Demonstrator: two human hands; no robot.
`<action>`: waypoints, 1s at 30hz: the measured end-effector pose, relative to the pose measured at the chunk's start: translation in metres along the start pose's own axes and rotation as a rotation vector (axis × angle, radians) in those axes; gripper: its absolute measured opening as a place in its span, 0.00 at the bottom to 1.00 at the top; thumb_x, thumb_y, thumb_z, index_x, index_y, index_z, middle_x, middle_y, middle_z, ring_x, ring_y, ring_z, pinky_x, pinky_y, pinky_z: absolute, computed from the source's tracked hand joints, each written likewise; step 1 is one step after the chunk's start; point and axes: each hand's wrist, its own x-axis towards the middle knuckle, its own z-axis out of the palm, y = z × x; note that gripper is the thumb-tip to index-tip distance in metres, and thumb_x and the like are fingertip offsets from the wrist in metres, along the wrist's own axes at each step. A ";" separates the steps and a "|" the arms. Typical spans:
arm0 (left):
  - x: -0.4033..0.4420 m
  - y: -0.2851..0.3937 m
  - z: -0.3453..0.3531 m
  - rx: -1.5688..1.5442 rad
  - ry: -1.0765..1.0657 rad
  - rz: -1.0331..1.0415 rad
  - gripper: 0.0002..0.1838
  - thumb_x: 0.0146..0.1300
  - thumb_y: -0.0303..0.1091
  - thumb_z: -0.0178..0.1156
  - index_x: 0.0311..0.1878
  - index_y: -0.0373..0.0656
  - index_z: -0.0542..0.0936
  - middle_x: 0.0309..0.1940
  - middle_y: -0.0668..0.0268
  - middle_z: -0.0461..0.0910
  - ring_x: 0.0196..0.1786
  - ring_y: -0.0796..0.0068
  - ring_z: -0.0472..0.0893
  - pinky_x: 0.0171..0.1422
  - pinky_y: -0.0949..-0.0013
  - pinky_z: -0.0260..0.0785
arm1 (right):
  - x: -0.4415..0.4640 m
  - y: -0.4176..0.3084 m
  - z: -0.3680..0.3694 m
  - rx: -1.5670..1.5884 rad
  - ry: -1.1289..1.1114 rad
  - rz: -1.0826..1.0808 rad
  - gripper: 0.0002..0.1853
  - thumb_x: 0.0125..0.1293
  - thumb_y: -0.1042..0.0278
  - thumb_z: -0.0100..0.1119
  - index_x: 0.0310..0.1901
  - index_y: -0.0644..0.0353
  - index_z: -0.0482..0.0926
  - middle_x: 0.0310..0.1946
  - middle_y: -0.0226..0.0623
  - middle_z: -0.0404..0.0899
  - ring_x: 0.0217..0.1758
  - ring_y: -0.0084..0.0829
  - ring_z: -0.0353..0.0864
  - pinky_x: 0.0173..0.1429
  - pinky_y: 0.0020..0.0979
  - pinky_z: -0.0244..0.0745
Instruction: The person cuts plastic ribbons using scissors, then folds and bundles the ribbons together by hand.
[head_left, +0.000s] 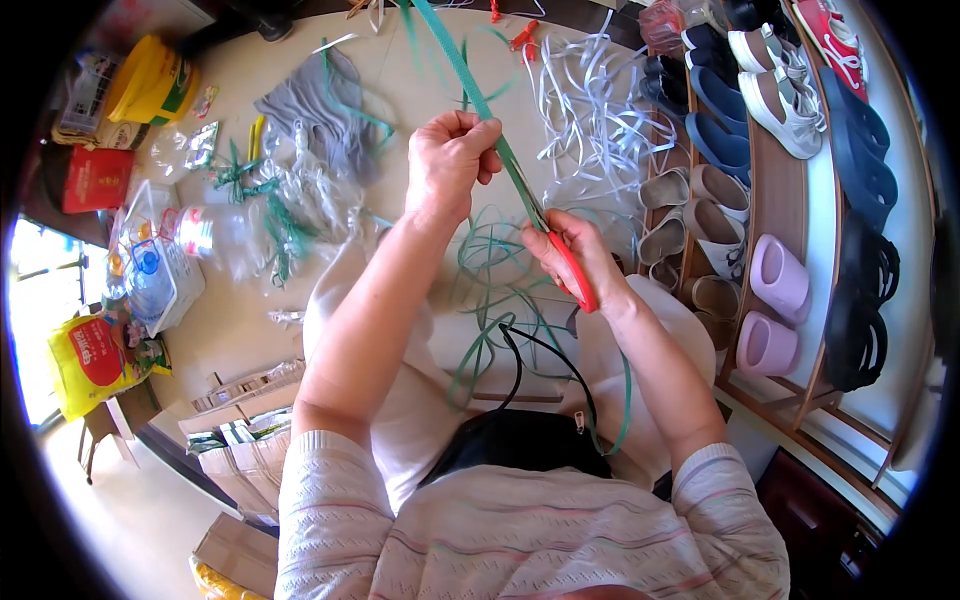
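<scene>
Showing pale characters on the yellow bag, label print on the yellow bucket and faint marks on the red box; appearing too small and blurred for reading.

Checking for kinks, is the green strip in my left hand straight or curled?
Nearly straight: the green strip runs in one line from the top edge, through your left hand, toward the scissors.

Left hand pinched, farther forward; right hand, partly hidden, apparently curled.
</scene>
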 end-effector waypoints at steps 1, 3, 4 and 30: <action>0.000 0.000 -0.001 0.006 0.003 -0.006 0.08 0.55 0.29 0.61 0.27 0.38 0.73 0.15 0.68 0.72 0.14 0.81 0.69 0.18 0.79 0.57 | -0.002 -0.002 0.000 -0.005 -0.004 0.025 0.14 0.62 0.56 0.58 0.34 0.58 0.72 0.16 0.19 0.61 0.13 0.11 0.56 0.15 0.17 0.50; 0.001 0.001 -0.001 -0.011 -0.006 -0.022 0.08 0.55 0.29 0.61 0.27 0.38 0.73 0.15 0.68 0.72 0.14 0.81 0.69 0.18 0.80 0.57 | -0.003 -0.003 0.001 0.003 -0.008 0.057 0.14 0.62 0.56 0.57 0.35 0.59 0.72 0.16 0.19 0.61 0.13 0.11 0.56 0.15 0.17 0.50; 0.000 0.001 -0.002 -0.021 -0.007 -0.032 0.08 0.55 0.29 0.61 0.27 0.38 0.73 0.16 0.68 0.72 0.14 0.81 0.68 0.17 0.80 0.57 | -0.005 -0.002 0.001 0.017 -0.011 0.070 0.14 0.62 0.56 0.57 0.35 0.59 0.72 0.16 0.19 0.61 0.13 0.11 0.56 0.15 0.17 0.49; -0.005 0.000 0.000 -0.035 -0.044 -0.002 0.08 0.56 0.30 0.62 0.27 0.39 0.73 0.17 0.69 0.73 0.15 0.82 0.69 0.18 0.80 0.59 | -0.003 -0.004 0.002 0.001 -0.016 -0.105 0.14 0.61 0.59 0.60 0.39 0.61 0.73 0.26 0.23 0.67 0.27 0.14 0.63 0.31 0.17 0.59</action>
